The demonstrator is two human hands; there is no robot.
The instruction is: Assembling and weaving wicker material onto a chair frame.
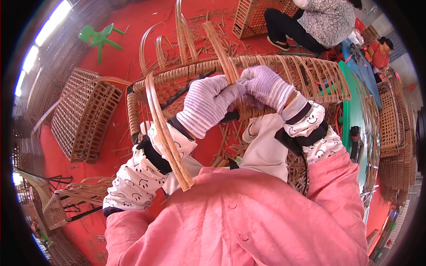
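Both hands wear striped lilac-and-white knit gloves and meet at the near side of a woven rattan basket (191,71) with a wrapped rim. My left hand (206,104) is closed, its fingers gripping a flat rattan strip (222,51) that stands up past the rim. Pressed against the left fingertips, my right hand (266,88) is also closed, pinching at the strip's lower part; its fingertips are partly hidden. A second rattan strip (166,131) bends from the rim across my left wrist, its end over my lap. Several bent strips rise as loops from the far rim.
Lattice baskets (84,115) stand at left, with another woven piece (80,199) below them. A green chair (101,37) is at far left. Two people sit beyond, one beside a basket (253,17). A green table (350,115) stands right; cane scraps litter the red floor.
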